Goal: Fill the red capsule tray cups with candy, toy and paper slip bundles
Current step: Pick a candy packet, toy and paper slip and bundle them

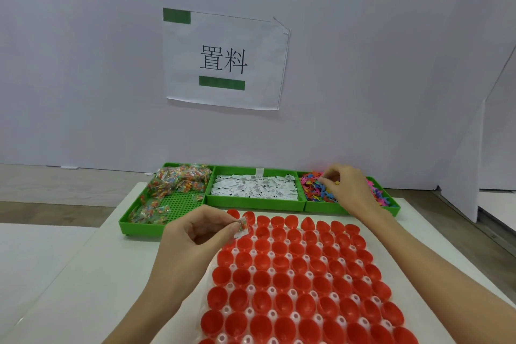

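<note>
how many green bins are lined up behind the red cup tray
3, in a row at the back. The left bin holds candy packets, the middle bin paper slips, the right bin small toys, where the right hand is reaching. None seem hidden.

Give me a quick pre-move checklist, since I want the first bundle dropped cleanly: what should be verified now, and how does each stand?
1. Left hand pinches a candy packet with paper slip: ok.
2. Right hand has reached the toy bin: ok.
3. Toy secured in the right fingers: cannot tell.
4. Red cups under the left hand are unfilled: ok.
5. Candy bin and slip bin are stocked: ok.
</note>
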A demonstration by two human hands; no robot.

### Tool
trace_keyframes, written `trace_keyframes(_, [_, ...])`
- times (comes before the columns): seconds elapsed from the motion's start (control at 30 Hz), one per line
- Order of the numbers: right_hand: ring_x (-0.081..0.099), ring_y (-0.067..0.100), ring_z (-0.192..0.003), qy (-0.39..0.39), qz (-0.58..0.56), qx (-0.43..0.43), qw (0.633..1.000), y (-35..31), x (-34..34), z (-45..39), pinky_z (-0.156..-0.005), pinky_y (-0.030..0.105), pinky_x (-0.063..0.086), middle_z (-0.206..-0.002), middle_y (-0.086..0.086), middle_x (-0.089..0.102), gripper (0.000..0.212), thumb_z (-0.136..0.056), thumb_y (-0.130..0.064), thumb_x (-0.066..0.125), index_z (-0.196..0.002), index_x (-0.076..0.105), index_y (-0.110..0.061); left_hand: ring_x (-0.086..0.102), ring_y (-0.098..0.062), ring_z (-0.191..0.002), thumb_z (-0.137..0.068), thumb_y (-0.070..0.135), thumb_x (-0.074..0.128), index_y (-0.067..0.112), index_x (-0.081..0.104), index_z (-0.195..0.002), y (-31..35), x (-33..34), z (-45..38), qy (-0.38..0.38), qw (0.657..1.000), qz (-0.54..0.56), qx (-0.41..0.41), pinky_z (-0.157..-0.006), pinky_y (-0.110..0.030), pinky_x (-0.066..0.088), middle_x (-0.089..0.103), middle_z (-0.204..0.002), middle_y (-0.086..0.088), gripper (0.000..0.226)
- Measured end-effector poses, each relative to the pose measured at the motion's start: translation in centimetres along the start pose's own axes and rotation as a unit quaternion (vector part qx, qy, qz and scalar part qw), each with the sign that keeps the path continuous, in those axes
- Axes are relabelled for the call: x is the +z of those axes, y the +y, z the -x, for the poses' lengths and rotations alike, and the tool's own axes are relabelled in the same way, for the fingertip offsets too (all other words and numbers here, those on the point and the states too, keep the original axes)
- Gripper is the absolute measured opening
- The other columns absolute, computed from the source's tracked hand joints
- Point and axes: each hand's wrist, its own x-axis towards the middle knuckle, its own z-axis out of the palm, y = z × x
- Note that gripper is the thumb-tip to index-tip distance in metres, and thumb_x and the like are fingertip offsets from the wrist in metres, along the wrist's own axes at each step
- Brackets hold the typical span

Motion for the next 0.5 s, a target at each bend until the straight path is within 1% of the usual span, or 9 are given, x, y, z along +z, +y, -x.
trace_keyframes(0.03, [0.068, 0.013, -0.077, 0.012, -0.064, 0.022, 0.998, -1.0, -0.5, 0.7, -0.075, 0.026, 0.056, -0.083, -0.001, 0.074, 0.010, -0.092, -0.021, 0.074, -0.091, 0.073, -0.011, 0.075, -0.020, -0.076, -0.079, 0.016, 0.083, 0.023, 0.079, -0.083, 0.0, 0.0, 0.0, -0.002, 1.000, -0.002, 0.000, -0.071, -0.018, 0.058, 0.078, -0.084, -0.006, 0.009])
trace_keyframes(0.07, [0.071, 0.010, -0.074, 0.007, -0.135, 0.042, 0.990, -2.1, -1.0, 1.5, -0.070, 0.023, 0.056, -0.079, -0.003, 0.075, 0.010, -0.092, -0.021, 0.074, -0.089, 0.072, -0.012, 0.075, -0.020, -0.074, -0.080, 0.016, 0.083, 0.023, 0.079, -0.083, 0.0, 0.0, 0.0, -0.006, 1.000, -0.006, 0.000, -0.071, -0.018, 0.058, 0.078, -0.083, -0.006, 0.009])
trace_keyframes(0.13, [0.075, 0.012, -0.074, -0.045, -0.281, 0.057, 0.957, -4.6, -1.7, 3.8, -0.064, 0.022, 0.059, -0.079, -0.001, 0.078, 0.008, -0.092, -0.018, 0.074, -0.091, 0.072, -0.010, 0.075, -0.020, -0.074, -0.080, 0.013, 0.083, 0.021, 0.079, -0.083, 0.1, 0.1, 0.1, -0.018, 1.000, -0.007, 0.001, -0.071, -0.019, 0.058, 0.077, -0.083, -0.007, 0.010])
trace_keyframes(0.2, [0.077, 0.020, -0.080, -0.099, -0.375, 0.049, 0.920, -7.0, -2.1, 6.3, -0.064, 0.022, 0.059, -0.084, 0.004, 0.079, 0.009, -0.092, -0.017, 0.074, -0.096, 0.073, -0.008, 0.075, -0.022, -0.076, -0.079, 0.012, 0.084, 0.020, 0.079, -0.084, 0.2, 0.3, 0.3, -0.034, 0.999, 0.003, 0.000, -0.072, -0.021, 0.059, 0.077, -0.083, -0.008, 0.010])
trace_keyframes(0.23, [0.077, 0.022, -0.080, -0.119, -0.399, 0.041, 0.908, -8.1, -2.1, 7.5, -0.064, 0.021, 0.058, -0.085, 0.006, 0.079, 0.009, -0.092, -0.017, 0.075, -0.096, 0.074, -0.009, 0.075, -0.024, -0.077, -0.078, 0.013, 0.084, 0.019, 0.080, -0.084, 0.2, 0.4, 0.3, -0.041, 0.999, 0.006, -0.001, -0.072, -0.022, 0.059, 0.078, -0.084, -0.009, 0.010])
trace_keyframes(0.3, [0.077, 0.023, -0.077, -0.140, -0.413, 0.023, 0.899, -10.1, -1.7, 9.3, -0.062, 0.022, 0.057, -0.084, 0.007, 0.079, 0.006, -0.091, -0.016, 0.076, -0.095, 0.076, -0.011, 0.075, -0.025, -0.077, -0.077, 0.015, 0.085, 0.019, 0.081, -0.085, 0.4, 0.7, 0.5, -0.051, 0.999, 0.002, 0.001, -0.072, -0.023, 0.060, 0.078, -0.084, -0.009, 0.010])
trace_keyframes(0.4, [0.076, 0.023, -0.070, -0.152, -0.405, -0.018, 0.902, -12.1, -1.0, 10.8, -0.063, 0.024, 0.059, -0.081, 0.005, 0.079, 0.005, -0.089, -0.017, 0.078, -0.093, 0.079, -0.016, 0.076, -0.023, -0.075, -0.076, 0.014, 0.086, 0.019, 0.081, -0.084, 0.4, 1.0, 0.7, -0.052, 0.999, 0.002, 0.008, -0.070, -0.022, 0.059, 0.078, -0.082, -0.008, 0.010])
trace_keyframes(0.5, [0.075, 0.020, -0.067, -0.142, -0.379, -0.055, 0.913, -12.9, -0.9, 11.4, -0.067, 0.028, 0.061, -0.079, 0.000, 0.078, 0.004, -0.088, -0.021, 0.079, -0.092, 0.080, -0.020, 0.076, -0.024, -0.076, -0.078, 0.013, 0.085, 0.019, 0.082, -0.085, 0.2, 0.9, 0.6, -0.050, 0.999, -0.003, 0.011, -0.072, -0.025, 0.060, 0.078, -0.083, -0.008, 0.010])
